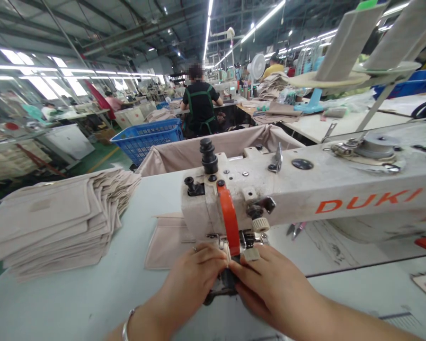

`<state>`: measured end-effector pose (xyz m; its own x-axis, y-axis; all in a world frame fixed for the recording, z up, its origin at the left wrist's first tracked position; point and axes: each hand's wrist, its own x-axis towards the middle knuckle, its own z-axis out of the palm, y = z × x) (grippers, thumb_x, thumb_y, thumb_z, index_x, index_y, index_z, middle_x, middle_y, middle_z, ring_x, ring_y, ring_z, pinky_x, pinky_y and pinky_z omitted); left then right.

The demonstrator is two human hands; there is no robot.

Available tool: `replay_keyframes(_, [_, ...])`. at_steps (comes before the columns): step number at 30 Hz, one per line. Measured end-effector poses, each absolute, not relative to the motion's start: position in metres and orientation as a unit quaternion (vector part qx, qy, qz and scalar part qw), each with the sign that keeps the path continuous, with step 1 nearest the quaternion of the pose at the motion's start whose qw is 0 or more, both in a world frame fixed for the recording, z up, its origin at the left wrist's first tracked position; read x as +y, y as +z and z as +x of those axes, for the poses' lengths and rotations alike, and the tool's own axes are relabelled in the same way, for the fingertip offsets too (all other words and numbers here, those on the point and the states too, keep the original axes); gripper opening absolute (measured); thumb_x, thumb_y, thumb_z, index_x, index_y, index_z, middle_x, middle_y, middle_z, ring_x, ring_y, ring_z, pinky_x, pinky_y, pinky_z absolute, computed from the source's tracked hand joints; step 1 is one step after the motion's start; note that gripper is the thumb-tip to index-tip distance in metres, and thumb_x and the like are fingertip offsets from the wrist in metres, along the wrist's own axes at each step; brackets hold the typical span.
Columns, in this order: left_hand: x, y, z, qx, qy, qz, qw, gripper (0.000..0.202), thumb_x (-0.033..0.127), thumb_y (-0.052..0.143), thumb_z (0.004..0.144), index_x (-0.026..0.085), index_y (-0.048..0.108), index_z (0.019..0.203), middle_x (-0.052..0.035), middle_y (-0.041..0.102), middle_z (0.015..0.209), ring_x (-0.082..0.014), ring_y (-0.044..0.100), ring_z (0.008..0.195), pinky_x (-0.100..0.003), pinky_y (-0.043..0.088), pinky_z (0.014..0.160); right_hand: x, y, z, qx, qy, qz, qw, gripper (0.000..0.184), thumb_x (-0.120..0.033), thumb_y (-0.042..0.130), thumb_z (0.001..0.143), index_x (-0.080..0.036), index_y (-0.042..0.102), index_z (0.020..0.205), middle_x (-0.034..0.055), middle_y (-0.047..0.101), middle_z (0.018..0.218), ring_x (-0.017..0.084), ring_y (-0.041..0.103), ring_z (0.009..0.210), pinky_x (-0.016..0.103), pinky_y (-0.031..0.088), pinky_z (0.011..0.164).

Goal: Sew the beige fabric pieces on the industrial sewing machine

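Note:
A white sewing machine (213,208) with an orange guard (229,220) stands in front of me. A flat beige fabric piece (165,239) lies on its left, running under the machine head. My left hand (195,272) is closed, fingertips pinching a narrow beige edge of the fabric just below the guard. From the other side my right hand (270,279) meets it, fingers bent together at that same edge. A pale wrap (251,255) shows on one right finger. The needle and the spot under my fingertips are mostly hidden.
A stack of beige fabric pieces (60,213) lies at the left. Behind the machine are a beige cloth-lined bin (184,154) and a blue basket (149,137). Pink-handled snips (298,230) rest under the arm. Thread cones (350,45) stand at right. A person (200,102) sits ahead.

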<state>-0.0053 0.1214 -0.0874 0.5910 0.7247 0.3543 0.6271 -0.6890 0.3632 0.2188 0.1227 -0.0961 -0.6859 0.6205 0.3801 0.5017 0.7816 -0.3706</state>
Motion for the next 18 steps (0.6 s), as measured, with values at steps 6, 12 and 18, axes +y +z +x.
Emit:
replay_keyframes(6, [0.139, -0.094, -0.011, 0.421, 0.216, 0.877, 0.084, 0.025, 0.014, 0.051, 0.099, 0.024, 0.072, 0.105, -0.0007, 0.077, 0.106, -0.0177, 0.072, 0.097, -0.032, 0.057, 0.088, 0.129, -0.101, 0.217, -0.903, 0.121, -0.347, 0.222, 0.033, -0.016, 0.058, 0.088, -0.016, 0.064, 0.120, 0.0116, 0.066, 0.115, 0.032, 0.057, 0.103, 0.052, 0.053, 0.088])
replay_keyframes(12, [0.153, -0.100, -0.015, 0.460, 0.206, 0.861, 0.069, 0.024, 0.016, 0.054, 0.096, 0.024, 0.076, 0.091, -0.0017, 0.078, 0.094, -0.0216, 0.071, 0.088, -0.033, 0.056, 0.081, 0.129, -0.103, 0.216, -0.903, 0.117, -0.345, 0.230, 0.031, -0.018, 0.057, 0.090, -0.019, 0.065, 0.120, 0.0103, 0.065, 0.117, 0.032, 0.056, 0.104, 0.052, 0.053, 0.089])
replay_keyframes(18, [0.156, -0.099, -0.017, 0.472, 0.190, 0.859, 0.064, 0.025, 0.013, 0.054, 0.094, 0.023, 0.077, 0.086, -0.0036, 0.078, 0.095, -0.0254, 0.071, 0.091, -0.036, 0.055, 0.081, 0.129, -0.104, 0.215, -0.901, 0.106, -0.354, 0.228, 0.031, -0.021, 0.059, 0.090, -0.019, 0.067, 0.120, 0.0108, 0.066, 0.114, 0.033, 0.056, 0.103, 0.052, 0.052, 0.089])
